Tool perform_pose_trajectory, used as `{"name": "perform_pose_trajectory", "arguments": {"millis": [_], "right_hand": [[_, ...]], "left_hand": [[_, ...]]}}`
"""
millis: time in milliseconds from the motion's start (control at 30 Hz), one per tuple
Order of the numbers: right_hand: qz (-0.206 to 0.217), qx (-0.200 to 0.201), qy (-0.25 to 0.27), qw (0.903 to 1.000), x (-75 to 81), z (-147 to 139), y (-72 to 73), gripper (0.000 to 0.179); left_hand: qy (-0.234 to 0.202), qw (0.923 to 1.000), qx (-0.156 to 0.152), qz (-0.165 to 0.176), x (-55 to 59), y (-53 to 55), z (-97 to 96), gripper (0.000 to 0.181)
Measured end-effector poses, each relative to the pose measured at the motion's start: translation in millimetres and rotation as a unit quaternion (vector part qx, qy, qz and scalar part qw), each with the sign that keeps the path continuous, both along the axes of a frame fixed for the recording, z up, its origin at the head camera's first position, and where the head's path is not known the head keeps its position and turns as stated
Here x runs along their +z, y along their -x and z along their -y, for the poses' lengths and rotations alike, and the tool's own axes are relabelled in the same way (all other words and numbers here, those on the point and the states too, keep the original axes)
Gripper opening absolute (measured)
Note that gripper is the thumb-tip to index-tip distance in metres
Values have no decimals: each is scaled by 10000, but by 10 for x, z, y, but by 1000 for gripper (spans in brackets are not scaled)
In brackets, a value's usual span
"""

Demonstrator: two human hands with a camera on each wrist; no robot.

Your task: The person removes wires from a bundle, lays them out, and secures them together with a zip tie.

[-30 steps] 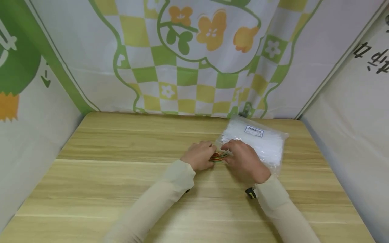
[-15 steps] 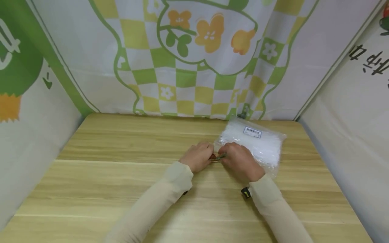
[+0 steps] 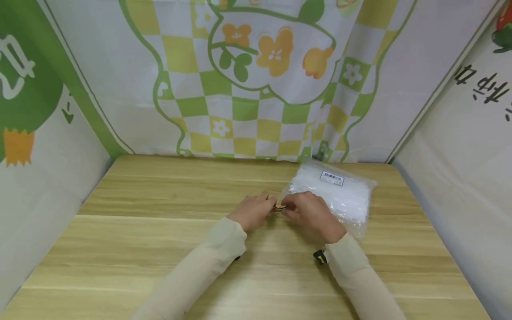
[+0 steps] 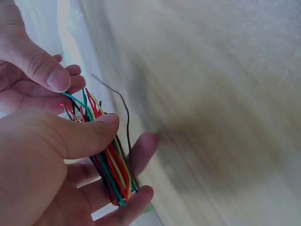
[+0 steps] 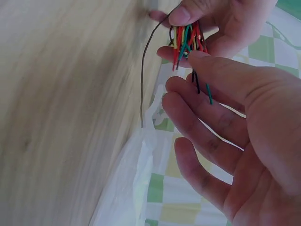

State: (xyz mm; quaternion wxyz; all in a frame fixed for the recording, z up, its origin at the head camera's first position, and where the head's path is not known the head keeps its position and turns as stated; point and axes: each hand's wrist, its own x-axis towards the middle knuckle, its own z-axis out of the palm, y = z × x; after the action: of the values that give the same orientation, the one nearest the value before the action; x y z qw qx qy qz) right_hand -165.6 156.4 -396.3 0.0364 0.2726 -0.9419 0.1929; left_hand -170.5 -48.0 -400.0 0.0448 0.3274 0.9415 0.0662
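A bundle of thin electrical wires [image 4: 113, 172], red, green, yellow and black, is gripped by my left hand [image 3: 251, 212], its thumb pressed across the strands. From the right, my right hand [image 3: 314, 215] meets it and pinches wire ends between thumb and index finger, the other fingers loosely bent. In the right wrist view a green wire end [image 5: 209, 94] and a black one hang below that pinch. One dark wire [image 5: 143, 80] strays from the bundle in a long curve. Both hands mostly cover the bundle in the head view.
Behind and beside my right hand lies a clear plastic bag [image 3: 352, 195] of white contents with a barcode label [image 3: 331, 178]. The wooden table [image 3: 152, 249] ends at a patterned curtain [image 3: 256, 115] at the back, with printed cloth walls left and right.
My right hand's thumb and fingers, spread apart at first, have closed on the wire ends. Both hands have shifted slightly left. The head view has tilted up a little.
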Motion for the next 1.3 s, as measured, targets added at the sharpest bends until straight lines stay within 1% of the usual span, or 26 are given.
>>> {"name": "perform_pose_trajectory", "arguments": {"millis": [133,333,467,533,633,800,867,1033,1200,1300], "right_hand": [[-191,18,2,9998,-7,35,6,11],[-322,-45,17,9995,-17,85,12,11],[-341,-70,18,9994,-4,130,-4,15],[-394,-79,-27,9992,8,154,-17,16],[-448,-55,-110,9989,24,191,-30,18],[-356,100,-112,9993,37,249,-52,21],[-321,163,-85,9993,34,267,-69,20],[-496,319,-49,9982,30,306,-108,21],[-662,435,-62,9968,38,350,-129,23],[-773,497,-65,9957,27,366,-136,23]], "left_hand": [[7,9998,76,203,31,-11,46,23],[14,9994,138,310,56,-46,111,24],[-45,9978,376,550,67,-88,152,20],[-46,9970,505,590,69,-111,170,19],[-14,9969,628,477,70,-137,189,16],[-24,9969,785,113,35,-167,201,13],[-17,9964,843,64,10,-176,196,17],[3,9956,922,178,-21,-193,191,24],[-47,9959,904,71,-40,-200,218,33],[-21,9956,936,-15,-48,-203,245,35]]}}
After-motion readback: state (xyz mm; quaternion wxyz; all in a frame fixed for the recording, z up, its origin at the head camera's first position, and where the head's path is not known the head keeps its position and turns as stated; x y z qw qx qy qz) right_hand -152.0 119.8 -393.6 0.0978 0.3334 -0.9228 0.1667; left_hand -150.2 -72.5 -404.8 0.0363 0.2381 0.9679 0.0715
